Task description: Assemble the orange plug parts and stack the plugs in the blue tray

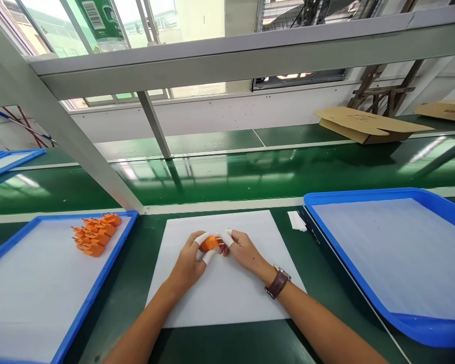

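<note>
A small orange plastic part (210,243) is pinched between both hands over a white sheet (220,298) on the green bench. My left hand (189,263) grips it from the left, with white finger cots on the fingertips. My right hand (240,248) closes on it from the right, also with white cots, and a brown watch sits on that wrist. Several more orange parts (95,233) lie in a row at the far corner of the blue tray (94,288) on the left.
A second blue tray (364,268) lined with white stands on the right. A small white scrap (297,221) lies between it and the sheet. A glossy green conveyor (250,172) runs behind, with flat cardboard (364,124) beyond it. A slanted grey frame post (60,126) rises at left.
</note>
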Motion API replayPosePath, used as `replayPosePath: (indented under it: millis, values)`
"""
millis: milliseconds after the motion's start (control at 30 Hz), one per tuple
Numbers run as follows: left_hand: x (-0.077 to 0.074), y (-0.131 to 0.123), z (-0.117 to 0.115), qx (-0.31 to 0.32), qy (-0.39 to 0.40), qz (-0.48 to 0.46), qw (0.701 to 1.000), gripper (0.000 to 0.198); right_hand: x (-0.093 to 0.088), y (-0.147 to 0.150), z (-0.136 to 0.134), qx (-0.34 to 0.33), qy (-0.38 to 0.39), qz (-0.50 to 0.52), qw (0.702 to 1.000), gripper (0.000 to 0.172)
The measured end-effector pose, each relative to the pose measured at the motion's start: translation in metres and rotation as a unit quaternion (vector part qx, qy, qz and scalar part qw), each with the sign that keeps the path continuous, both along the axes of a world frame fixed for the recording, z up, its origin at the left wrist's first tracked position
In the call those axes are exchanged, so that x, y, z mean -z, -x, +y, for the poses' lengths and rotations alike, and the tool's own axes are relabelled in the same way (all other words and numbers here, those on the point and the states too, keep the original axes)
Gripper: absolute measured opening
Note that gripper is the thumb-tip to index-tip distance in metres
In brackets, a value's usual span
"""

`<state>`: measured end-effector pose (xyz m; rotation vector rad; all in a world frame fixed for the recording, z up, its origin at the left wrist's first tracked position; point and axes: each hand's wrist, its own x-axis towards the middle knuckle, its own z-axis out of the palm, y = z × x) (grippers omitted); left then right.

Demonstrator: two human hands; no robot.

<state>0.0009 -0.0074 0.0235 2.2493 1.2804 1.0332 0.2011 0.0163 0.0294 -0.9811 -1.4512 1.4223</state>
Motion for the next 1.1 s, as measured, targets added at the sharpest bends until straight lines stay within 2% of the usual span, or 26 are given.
replayPosePath:
  millis: [100,200,433,700,833,1100]
  values:
    - [-0.005,-0.003,-0.001,-0.002,0.07,-0.088,0.994,0.039,-0.002,-0.002,0.004,0.037,0.054,0.075,0.995,0.045]
    - [-0.007,-0.004,0.0,-0.002,0.091,-0.113,0.989,0.038,-0.003,-0.003,0.004,0.039,0.048,0.077,0.995,0.042]
    - [0.0,-0.005,-0.001,-0.045,-0.024,0.015,0.999,0.042,0.006,0.004,-0.003,0.051,-0.076,-0.038,0.995,0.02]
    - [0.002,-0.005,-0.004,-0.012,-0.11,0.057,0.992,0.034,0.002,-0.001,-0.012,0.019,-0.184,-0.118,0.976,0.019]
    - [0.005,-0.006,-0.003,0.007,-0.134,0.055,0.989,0.033,0.003,0.0,-0.013,0.017,-0.172,-0.118,0.978,0.016]
    - [0.006,-0.007,0.004,0.027,-0.138,0.062,0.988,0.04,0.007,0.0,0.0,-0.005,-0.064,-0.085,0.994,0.016]
